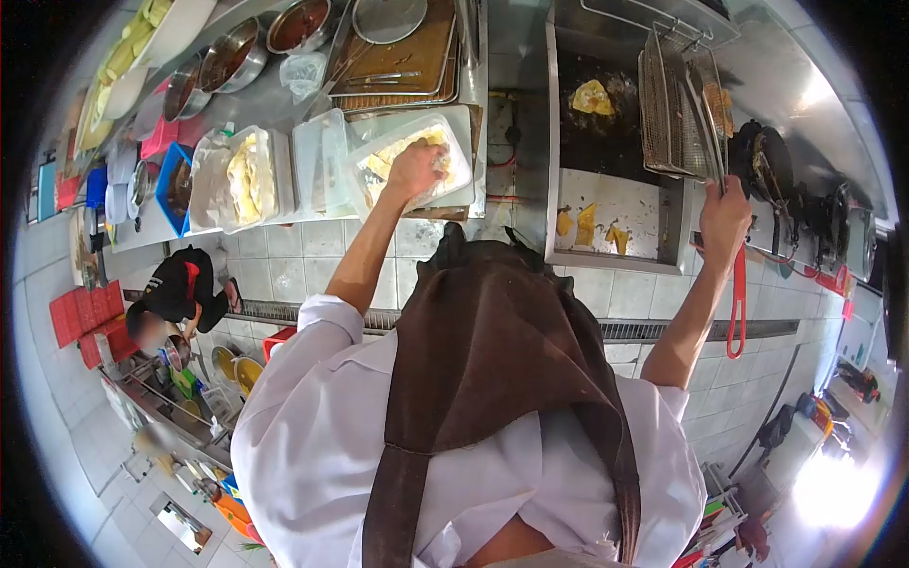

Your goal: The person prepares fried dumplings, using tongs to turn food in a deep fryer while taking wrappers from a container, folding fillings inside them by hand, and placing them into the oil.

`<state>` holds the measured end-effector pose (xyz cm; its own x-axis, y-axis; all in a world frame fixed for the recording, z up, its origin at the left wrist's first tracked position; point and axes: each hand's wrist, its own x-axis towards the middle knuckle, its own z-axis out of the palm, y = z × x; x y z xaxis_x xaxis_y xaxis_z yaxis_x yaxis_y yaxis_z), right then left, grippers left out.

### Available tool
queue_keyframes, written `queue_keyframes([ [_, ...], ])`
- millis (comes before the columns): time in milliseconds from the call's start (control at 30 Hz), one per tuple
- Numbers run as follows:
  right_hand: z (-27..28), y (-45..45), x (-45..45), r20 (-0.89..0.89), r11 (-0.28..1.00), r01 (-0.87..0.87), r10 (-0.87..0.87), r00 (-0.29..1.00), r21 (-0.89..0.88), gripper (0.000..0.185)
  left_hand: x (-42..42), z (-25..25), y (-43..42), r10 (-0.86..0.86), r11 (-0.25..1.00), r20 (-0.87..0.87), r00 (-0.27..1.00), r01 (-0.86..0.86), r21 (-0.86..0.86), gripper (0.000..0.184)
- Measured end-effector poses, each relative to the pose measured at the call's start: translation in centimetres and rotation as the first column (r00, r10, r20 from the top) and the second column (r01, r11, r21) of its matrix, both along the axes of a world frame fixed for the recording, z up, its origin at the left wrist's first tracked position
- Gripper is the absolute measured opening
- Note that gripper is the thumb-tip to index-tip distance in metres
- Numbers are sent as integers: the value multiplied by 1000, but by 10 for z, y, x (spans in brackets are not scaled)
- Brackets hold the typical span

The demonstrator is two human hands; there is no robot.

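Note:
My left hand point(417, 170) reaches into a white plastic tub point(461, 142) of pale yellow, flat food pieces point(383, 156). Its fingers are curled down among them; what they grip is partly hidden. My right hand point(725, 220) is closed round long metal tongs point(706, 118), raised beside the wire fry baskets point(661, 104) at the fryer's right side. In the dark oil of the fryer point(552, 189) floats one yellow piece point(593, 97). Several golden pieces point(586, 225) lie on the fryer's pale near shelf. A red handle loop point(737, 312) hangs below my right hand.
Left of the tub stand a clear lid point(320, 161) and a second lined tub point(281, 180) of yellow pieces. Behind are trays point(402, 57) with a strainer point(388, 14) and metal bowls point(232, 57). A person point(180, 293) crouches at far left. Dark pans point(769, 161) hang at right.

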<state>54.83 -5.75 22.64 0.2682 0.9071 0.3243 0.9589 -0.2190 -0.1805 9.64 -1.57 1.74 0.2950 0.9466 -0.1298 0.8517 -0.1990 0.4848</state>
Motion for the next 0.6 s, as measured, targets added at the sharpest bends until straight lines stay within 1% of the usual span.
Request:
queue_keyframes([
  [33,1,5,1,113,988,97,-83,990,-120,28,-2,0,-3,-31,999,-24,999,32,8,36],
  [67,-5,12,4,114,988,104,-90,989,-114,28,-3,0,0,-68,997,-47,997,70,25,35],
  [100,-15,20,10,268,966,50,20,963,-252,29,-5,-1,1,-83,996,-41,996,85,31,35],
  [133,-23,26,18,400,919,29,144,905,-394,31,-8,-2,1,-99,994,-3,995,99,55,35],
  [200,-39,37,17,363,918,-3,159,918,-396,33,-13,-7,2,-138,987,48,989,133,89,36],
  [267,-47,42,9,255,919,72,32,966,-387,31,-16,-11,1,-134,988,28,991,132,79,35],
  [300,-49,39,5,267,919,93,13,964,-382,31,-15,-7,-3,-153,985,39,987,149,85,35],
  [367,-49,33,6,68,927,132,-115,991,-350,32,-8,3,-5,-48,997,48,998,45,59,34],
  [500,-50,30,11,61,911,142,-128,990,-388,32,-7,-2,-6,-39,998,68,997,35,60,35],
  [567,-42,30,4,77,907,214,-200,977,-362,39,-8,-1,-7,-28,999,110,994,23,49,34],
  [600,-42,29,1,76,907,220,-206,976,-359,39,-8,-2,-8,-35,998,109,993,29,52,34],
])
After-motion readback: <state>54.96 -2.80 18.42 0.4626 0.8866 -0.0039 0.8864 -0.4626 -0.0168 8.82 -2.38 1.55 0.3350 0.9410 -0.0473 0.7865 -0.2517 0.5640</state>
